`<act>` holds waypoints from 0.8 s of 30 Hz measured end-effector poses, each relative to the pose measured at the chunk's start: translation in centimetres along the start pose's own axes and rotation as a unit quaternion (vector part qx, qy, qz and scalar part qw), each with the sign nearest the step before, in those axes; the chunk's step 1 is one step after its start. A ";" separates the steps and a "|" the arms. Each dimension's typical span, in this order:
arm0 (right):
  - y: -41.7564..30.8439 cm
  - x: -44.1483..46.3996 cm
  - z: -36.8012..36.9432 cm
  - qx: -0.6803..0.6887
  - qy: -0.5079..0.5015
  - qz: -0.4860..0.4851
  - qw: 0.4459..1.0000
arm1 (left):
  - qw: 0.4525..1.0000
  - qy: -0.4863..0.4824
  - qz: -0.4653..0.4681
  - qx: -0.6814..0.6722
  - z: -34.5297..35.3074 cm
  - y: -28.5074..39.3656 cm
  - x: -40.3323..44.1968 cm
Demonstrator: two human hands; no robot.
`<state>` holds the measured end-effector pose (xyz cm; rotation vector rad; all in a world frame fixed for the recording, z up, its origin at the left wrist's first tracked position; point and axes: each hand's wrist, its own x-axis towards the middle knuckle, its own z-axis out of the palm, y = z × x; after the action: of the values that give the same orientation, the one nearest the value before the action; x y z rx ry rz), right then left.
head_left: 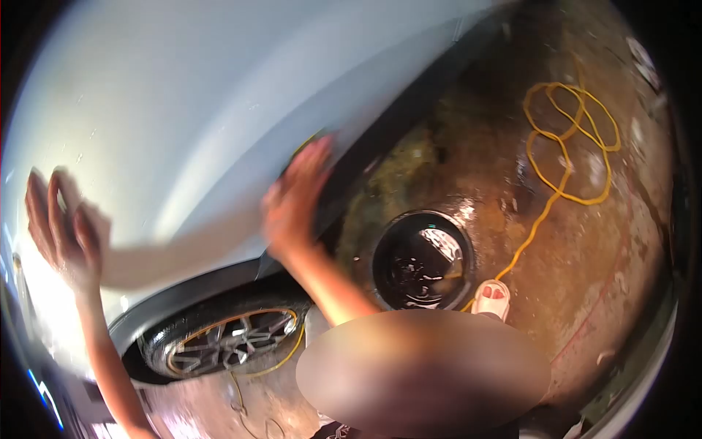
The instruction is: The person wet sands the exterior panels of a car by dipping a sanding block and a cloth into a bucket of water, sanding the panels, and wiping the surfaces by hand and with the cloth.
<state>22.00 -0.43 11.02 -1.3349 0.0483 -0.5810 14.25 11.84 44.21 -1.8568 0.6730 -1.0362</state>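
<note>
The right hand point(296, 201), blurred, lies over a small dark pad with a yellowish edge point(306, 145), which shows just beyond its fingers, against the lower part of a pale car panel point(183, 124). The hand appears to grasp the pad from above; the exact placing of the thumb cannot be told. The left hand point(66, 230) is well apart to the left, holding nothing visible, its fingers spread over the same panel; whether it touches cannot be told.

The pad looks light and soft enough to give under pressure, and is probably slippery if wet. A broad, flat grip across its back would suit it better than a pinch at the edge. The smooth panel likely offers little to hold.

Below and between the hands is a spoked wheel point(234, 344). Right of the right hand stands a round, dark bucket point(472, 252) containing liquid. Farther right, a loosely looped yellow hose point(559, 192) lies on the wet floor point(468, 172), near a sandalled foot point(493, 294).
</note>
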 end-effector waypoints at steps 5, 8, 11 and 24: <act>1.7 13.0 -7.0 0.014 0.020 0.044 0.999 | 1.000 0.002 -0.011 0.026 0.1 0.6 0.3; 3.9 22.4 -12.3 0.127 0.005 0.117 0.985 | 0.999 -0.002 -0.018 0.036 0.1 1.0 0.6; 2.0 18.5 -11.2 0.052 0.016 0.030 0.998 | 0.999 -0.014 -0.007 0.043 -0.2 0.9 0.7; 1.4 15.3 -6.6 0.021 0.079 -0.014 0.997 | 1.000 -0.022 -0.014 0.011 -0.4 1.1 1.0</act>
<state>33.31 -12.67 12.50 -1.2490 0.1465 -0.7075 14.39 10.34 43.71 -1.8680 0.6092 -1.0137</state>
